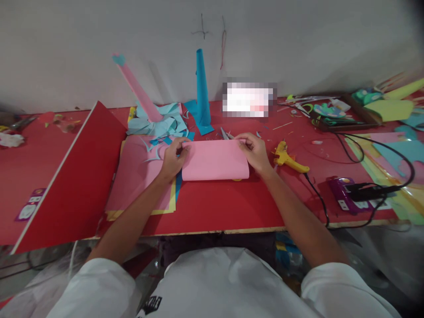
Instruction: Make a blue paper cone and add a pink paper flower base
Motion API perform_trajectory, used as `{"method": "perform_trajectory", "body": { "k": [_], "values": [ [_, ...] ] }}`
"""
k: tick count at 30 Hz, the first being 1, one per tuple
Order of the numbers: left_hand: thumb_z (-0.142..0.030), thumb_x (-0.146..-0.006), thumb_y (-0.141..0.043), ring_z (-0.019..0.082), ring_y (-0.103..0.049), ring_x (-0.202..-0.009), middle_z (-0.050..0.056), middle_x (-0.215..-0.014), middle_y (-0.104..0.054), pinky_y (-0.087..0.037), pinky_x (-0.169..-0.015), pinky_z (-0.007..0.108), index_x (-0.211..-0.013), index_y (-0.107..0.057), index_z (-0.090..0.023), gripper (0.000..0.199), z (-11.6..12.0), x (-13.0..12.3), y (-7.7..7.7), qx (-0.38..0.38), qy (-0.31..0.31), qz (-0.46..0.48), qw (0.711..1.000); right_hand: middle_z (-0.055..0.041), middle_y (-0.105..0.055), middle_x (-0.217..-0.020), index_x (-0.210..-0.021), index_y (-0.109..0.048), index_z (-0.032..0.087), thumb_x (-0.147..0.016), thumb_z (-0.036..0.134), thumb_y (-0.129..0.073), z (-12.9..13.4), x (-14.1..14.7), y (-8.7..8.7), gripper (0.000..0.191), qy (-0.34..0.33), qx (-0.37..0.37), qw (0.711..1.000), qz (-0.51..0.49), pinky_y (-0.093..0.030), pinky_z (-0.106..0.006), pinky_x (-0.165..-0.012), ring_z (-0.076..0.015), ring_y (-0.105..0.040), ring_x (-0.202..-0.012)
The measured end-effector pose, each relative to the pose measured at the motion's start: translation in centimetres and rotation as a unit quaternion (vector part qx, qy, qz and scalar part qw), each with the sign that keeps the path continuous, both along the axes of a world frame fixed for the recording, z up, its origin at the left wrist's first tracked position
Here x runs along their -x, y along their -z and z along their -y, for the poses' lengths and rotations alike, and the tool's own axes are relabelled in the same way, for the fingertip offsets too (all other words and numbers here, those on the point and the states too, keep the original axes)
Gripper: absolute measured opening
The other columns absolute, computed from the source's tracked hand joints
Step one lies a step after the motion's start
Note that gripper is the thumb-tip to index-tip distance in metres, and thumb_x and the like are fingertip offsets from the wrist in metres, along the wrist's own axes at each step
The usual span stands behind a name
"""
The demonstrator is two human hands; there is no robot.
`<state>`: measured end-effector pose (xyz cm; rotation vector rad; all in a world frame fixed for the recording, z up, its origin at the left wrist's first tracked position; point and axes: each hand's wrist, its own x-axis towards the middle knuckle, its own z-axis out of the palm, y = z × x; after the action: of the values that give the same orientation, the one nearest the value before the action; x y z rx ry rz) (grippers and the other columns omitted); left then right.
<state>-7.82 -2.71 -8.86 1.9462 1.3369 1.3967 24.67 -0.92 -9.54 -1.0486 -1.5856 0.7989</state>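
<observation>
A sheet of pink paper [215,161], curved over at its near edge, is held between my two hands above the red table. My left hand [175,157] pinches its far left corner. At the far right corner, my right hand [254,152] grips it between thumb and fingers. Just beyond the paper lie scissors [225,134], partly hidden by it; a bit of yellow shows under its near edge. Left of my left hand is a stack of pink and yellow paper sheets [139,176]. A yellow glue gun [289,160] lies to the right of my right hand.
A blue paper cone [202,92] and a pink paper tube [139,90] stand at the back among blue scraps [172,121]. A red divider [76,176] rises at left. At right are a purple power strip [351,196], cables and a cluttered tray [367,117].
</observation>
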Motion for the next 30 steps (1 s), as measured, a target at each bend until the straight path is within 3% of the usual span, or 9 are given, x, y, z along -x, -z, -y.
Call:
{"method": "perform_trajectory", "body": {
  "k": [12, 19, 25, 30],
  "values": [
    [-0.047, -0.103, -0.07, 0.012, -0.044, -0.058, -0.003, -0.072, -0.052, -0.036, -0.055, 0.028, -0.109, -0.072, -0.024, 0.024, -0.11, 0.02, 0.07, -0.003, 0.004, 0.0, 1.0, -0.0055, -0.08, -0.101, -0.109, -0.073, 0.029, -0.098, 0.067, -0.07, -0.19, -0.03, 0.35, 0.039, -0.001, 0.005, 1.0, -0.005, -0.058, -0.04, -0.073, -0.0249, -0.073, -0.083],
    [-0.042, -0.102, -0.071, 0.012, -0.036, -0.056, -0.007, -0.068, -0.037, -0.03, -0.054, 0.028, -0.12, -0.065, -0.026, 0.024, -0.02, -0.01, 0.0, 0.0, 0.018, 0.017, 1.0, 0.0, -0.068, -0.077, -0.117, -0.072, 0.032, -0.099, 0.069, -0.07, -0.15, -0.29, 0.51, 0.042, 0.01, 0.0, 1.0, 0.023, -0.05, -0.038, -0.059, -0.0219, -0.061, -0.064],
    [-0.051, -0.103, -0.07, 0.013, -0.042, -0.058, -0.003, -0.07, -0.048, -0.036, -0.055, 0.03, -0.11, -0.07, -0.025, 0.027, -0.07, -0.09, -0.07, -0.012, 0.004, 0.007, 1.0, -0.0034, -0.075, -0.089, -0.112, -0.072, 0.031, -0.096, 0.075, -0.071, -0.09, -0.14, 0.13, 0.046, 0.011, -0.01, 1.0, 0.015, -0.051, -0.038, -0.061, -0.0225, -0.066, -0.069],
    [-0.047, -0.103, -0.071, 0.013, -0.046, -0.06, -0.002, -0.075, -0.054, -0.038, -0.057, 0.029, -0.109, -0.071, -0.025, 0.023, -0.11, -0.09, -0.03, -0.02, 0.003, 0.003, 1.0, -0.0047, -0.078, -0.095, -0.106, -0.073, 0.03, -0.098, 0.071, -0.07, 0.09, 0.02, -0.04, 0.042, 0.013, -0.005, 1.0, 0.009, -0.057, -0.04, -0.07, -0.0253, -0.072, -0.082]
  ]
}}
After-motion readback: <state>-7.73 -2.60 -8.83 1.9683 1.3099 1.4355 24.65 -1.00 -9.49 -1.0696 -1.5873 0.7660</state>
